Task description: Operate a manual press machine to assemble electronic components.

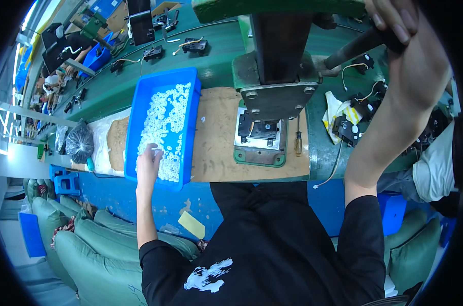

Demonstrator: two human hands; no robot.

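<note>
My left hand reaches into a blue tray of small white ring-shaped plastic parts. Its fingers are bent down among the parts, thumb and forefinger looking apart. At the upper right, my right hand is wrapped round the lever of a green and dark metal hand press. Under the press ram, a black plastic assembly with a short pale wire lies on a metal plate over the green base. The ram hides part of that assembly.
A screwdriver lies right of the press base. More black assemblies with wires and a yellow-white cloth are farther right; others lie on the green surface behind. A bag of dark parts sits left. Another person's arm shows far left.
</note>
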